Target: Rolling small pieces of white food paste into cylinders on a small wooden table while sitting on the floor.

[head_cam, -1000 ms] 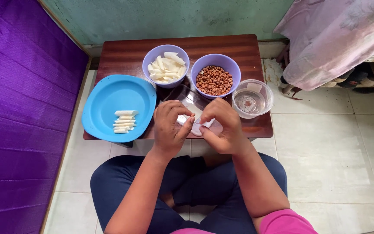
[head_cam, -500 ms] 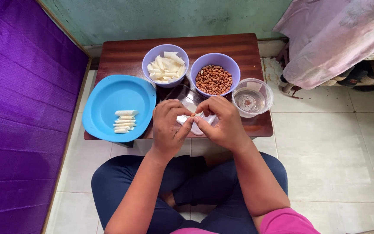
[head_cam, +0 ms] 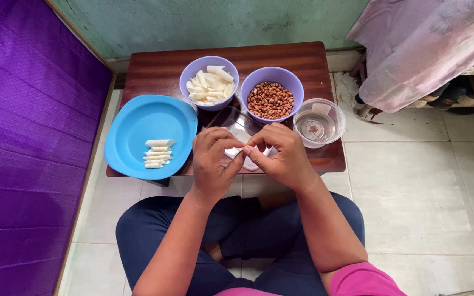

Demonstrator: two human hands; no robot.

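Left hand (head_cam: 212,159) and right hand (head_cam: 282,155) pinched together on a small white wrapper piece (head_cam: 236,154), above the near edge of the low dark wooden table (head_cam: 160,71). Just behind: clear flat plastic lid (head_cam: 237,121), lavender bowl of peanuts (head_cam: 270,100), lavender bowl of white strips (head_cam: 209,83). Left: round blue plastic plate (head_cam: 138,123) overhanging the edge, with rolled white pieces (head_cam: 158,152). Right: clear water cup (head_cam: 318,122).

Both hands — left hand (head_cam: 210,159), right hand (head_cam: 282,154) — pinch a white wrapper (head_cam: 236,154) over the wooden table (head_cam: 160,71)
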